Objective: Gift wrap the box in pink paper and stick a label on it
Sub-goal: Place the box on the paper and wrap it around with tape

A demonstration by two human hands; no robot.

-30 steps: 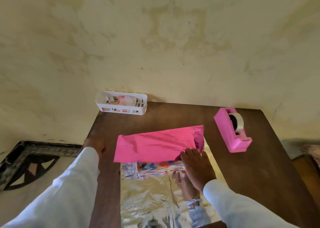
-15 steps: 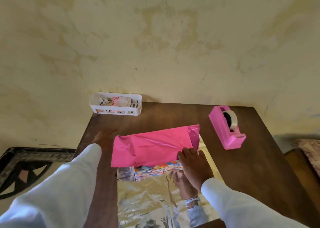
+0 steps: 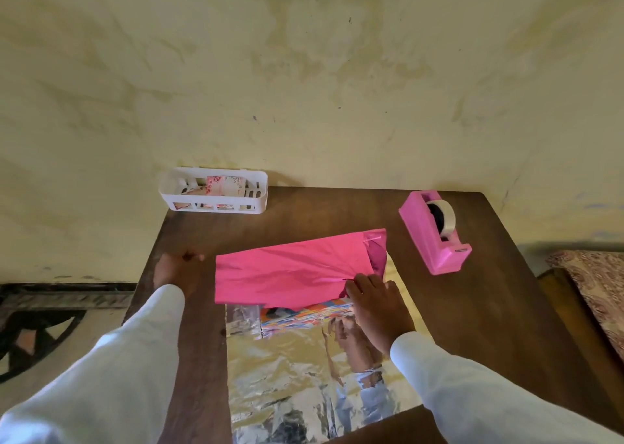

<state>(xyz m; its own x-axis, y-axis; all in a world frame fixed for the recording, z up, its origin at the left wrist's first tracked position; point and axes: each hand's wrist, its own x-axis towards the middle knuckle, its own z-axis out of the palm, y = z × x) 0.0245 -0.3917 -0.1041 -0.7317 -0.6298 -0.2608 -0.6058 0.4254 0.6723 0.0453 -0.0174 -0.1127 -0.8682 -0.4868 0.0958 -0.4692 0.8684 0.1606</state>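
Note:
The box [image 3: 305,317], with a colourful pattern, lies mid-table on the silver underside of the wrapping sheet [image 3: 304,369]. The pink paper [image 3: 290,271] is folded over the box's top, leaving its near side bare. My right hand [image 3: 374,305] is at the box's right near corner and pinches the pink flap's edge, where creases fan out from the fingertips. To the left of the box, my left hand [image 3: 175,271] rests on the table and holds nothing. A pink tape dispenser [image 3: 435,232] stands at the right.
A white slotted basket [image 3: 213,190] holding floral papers sits at the table's [image 3: 489,308] back left corner against the yellowish wall. A patterned cloth [image 3: 594,281] lies beyond the table's right edge, and a dark frame [image 3: 40,322] is on the floor at the left.
My left hand moved from the table's left edge onto the tabletop, nearer the box. My right hand's fingers went from lying flat on the flap to gathering its edge.

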